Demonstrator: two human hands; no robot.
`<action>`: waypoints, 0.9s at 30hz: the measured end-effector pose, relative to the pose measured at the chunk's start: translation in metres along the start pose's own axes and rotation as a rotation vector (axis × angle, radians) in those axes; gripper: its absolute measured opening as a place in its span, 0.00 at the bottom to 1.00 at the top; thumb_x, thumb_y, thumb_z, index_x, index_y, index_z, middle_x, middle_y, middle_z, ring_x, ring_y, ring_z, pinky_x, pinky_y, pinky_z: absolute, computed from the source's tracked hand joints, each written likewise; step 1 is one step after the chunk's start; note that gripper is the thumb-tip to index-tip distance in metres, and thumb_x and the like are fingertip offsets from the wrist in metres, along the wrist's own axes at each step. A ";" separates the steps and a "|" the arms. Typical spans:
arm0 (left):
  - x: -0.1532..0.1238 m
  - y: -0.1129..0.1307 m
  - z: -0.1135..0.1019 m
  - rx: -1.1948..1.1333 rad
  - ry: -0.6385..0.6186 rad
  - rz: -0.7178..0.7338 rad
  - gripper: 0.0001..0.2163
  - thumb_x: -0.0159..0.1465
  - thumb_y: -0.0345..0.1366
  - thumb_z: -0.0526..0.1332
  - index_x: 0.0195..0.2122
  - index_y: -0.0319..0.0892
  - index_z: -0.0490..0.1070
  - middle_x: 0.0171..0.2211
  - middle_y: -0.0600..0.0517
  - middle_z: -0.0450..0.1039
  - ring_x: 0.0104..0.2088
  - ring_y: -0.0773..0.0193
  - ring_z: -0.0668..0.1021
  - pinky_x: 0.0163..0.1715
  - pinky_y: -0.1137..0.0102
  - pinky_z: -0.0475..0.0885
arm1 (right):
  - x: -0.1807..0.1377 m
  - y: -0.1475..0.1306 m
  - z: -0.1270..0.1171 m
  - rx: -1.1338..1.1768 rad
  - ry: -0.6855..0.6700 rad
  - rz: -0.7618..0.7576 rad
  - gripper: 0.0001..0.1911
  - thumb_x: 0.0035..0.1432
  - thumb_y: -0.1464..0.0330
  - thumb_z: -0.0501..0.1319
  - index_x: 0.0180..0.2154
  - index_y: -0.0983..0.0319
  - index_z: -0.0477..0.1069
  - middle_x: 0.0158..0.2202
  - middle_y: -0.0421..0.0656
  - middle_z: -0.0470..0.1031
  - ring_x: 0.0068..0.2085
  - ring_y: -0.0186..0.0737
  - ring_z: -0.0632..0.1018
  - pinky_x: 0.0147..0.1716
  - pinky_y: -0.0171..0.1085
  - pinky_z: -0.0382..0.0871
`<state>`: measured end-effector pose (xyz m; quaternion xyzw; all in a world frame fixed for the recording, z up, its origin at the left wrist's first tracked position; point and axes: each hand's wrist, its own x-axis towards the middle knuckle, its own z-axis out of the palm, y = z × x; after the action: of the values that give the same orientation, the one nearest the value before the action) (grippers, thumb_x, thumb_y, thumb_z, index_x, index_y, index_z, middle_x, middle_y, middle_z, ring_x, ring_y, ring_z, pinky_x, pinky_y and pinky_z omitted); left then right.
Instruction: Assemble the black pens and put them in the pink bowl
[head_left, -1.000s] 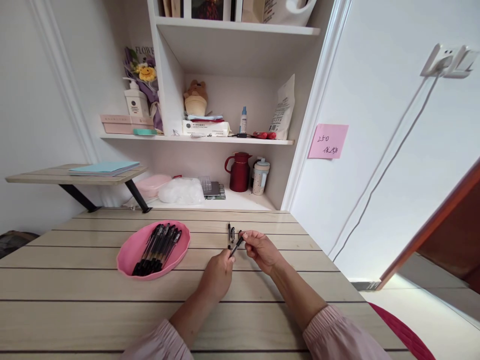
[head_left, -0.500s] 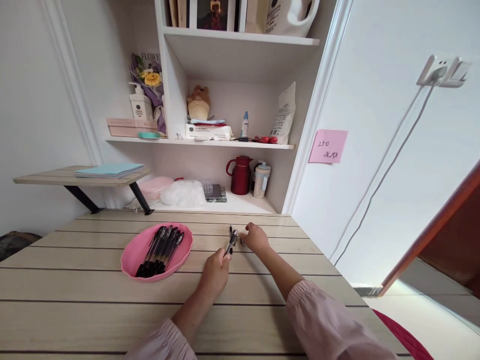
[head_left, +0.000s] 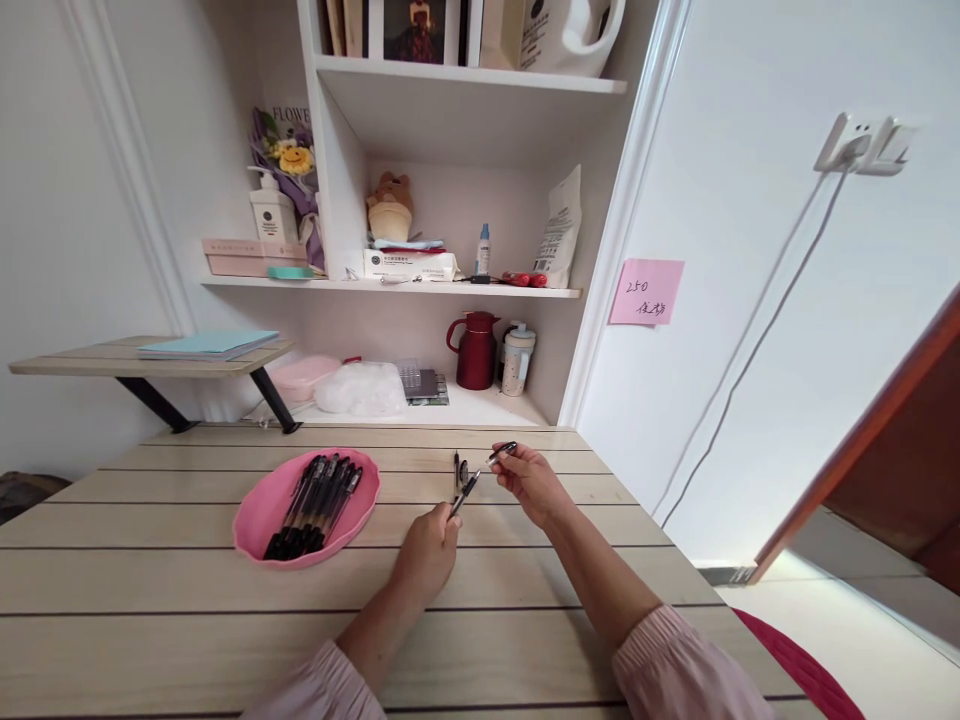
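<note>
My left hand point(head_left: 429, 548) is closed around a pen point(head_left: 466, 492), its bare tip pointing up and to the right. Between the fingertips of my right hand point(head_left: 531, 483) is a pen cap point(head_left: 501, 453), dark with a clear part, held a little apart from the pen's tip. Behind the pen, a thin black pen part point(head_left: 456, 468) and another small dark piece point(head_left: 463, 470) lie on the table; their exact kind is hard to make out. To the left, several black capped pens point(head_left: 319, 505) lie bunched in a pink oval tray point(head_left: 251, 510).
The slatted wooden table point(head_left: 187, 640) backs onto white shelves. A red jug point(head_left: 475, 352), a speckled cup point(head_left: 517, 360) and a plastic bag point(head_left: 360, 388) stand along the back. A raised board point(head_left: 90, 362) on black legs is at the left.
My right hand has lifted from the tabletop and now holds the pen cap near the pen's tip. The left hand keeps its pen almost in place. The view has shifted slightly.
</note>
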<state>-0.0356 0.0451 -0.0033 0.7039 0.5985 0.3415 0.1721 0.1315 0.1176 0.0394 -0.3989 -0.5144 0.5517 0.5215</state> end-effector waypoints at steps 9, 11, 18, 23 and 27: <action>-0.002 0.005 -0.003 0.029 -0.029 0.009 0.09 0.60 0.34 0.47 0.23 0.43 0.59 0.20 0.56 0.61 0.24 0.67 0.66 0.25 0.74 0.55 | -0.006 0.004 0.012 0.183 -0.130 0.057 0.16 0.37 0.64 0.67 0.31 0.63 0.69 0.21 0.36 0.67 0.22 0.29 0.69 0.19 0.29 0.57; -0.001 0.005 -0.003 0.028 -0.033 0.016 0.09 0.60 0.34 0.47 0.24 0.43 0.60 0.20 0.56 0.62 0.24 0.67 0.67 0.25 0.74 0.56 | -0.007 0.007 0.014 0.162 -0.150 0.077 0.16 0.37 0.64 0.67 0.31 0.63 0.69 0.20 0.35 0.68 0.21 0.28 0.69 0.18 0.29 0.56; -0.002 0.004 -0.003 0.026 -0.023 0.028 0.09 0.60 0.34 0.46 0.25 0.42 0.62 0.21 0.55 0.64 0.24 0.66 0.67 0.26 0.74 0.57 | -0.011 0.016 0.021 0.089 -0.274 0.147 0.15 0.37 0.64 0.67 0.28 0.64 0.68 0.18 0.36 0.69 0.20 0.28 0.68 0.18 0.28 0.56; -0.005 0.007 -0.003 0.027 -0.024 0.029 0.10 0.61 0.33 0.46 0.27 0.42 0.64 0.22 0.54 0.65 0.25 0.66 0.68 0.26 0.74 0.57 | -0.016 0.014 0.023 0.079 -0.262 0.119 0.14 0.36 0.63 0.67 0.26 0.64 0.68 0.17 0.36 0.68 0.20 0.28 0.68 0.18 0.28 0.58; -0.006 0.012 -0.004 0.064 -0.014 0.011 0.10 0.62 0.33 0.46 0.29 0.42 0.65 0.24 0.51 0.69 0.26 0.64 0.70 0.26 0.73 0.58 | -0.022 0.011 0.028 0.097 -0.229 0.099 0.14 0.36 0.63 0.67 0.25 0.64 0.68 0.17 0.36 0.68 0.20 0.28 0.69 0.19 0.29 0.59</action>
<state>-0.0300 0.0357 0.0050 0.7146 0.6041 0.3184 0.1517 0.1054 0.0929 0.0313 -0.3327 -0.5228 0.6429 0.4502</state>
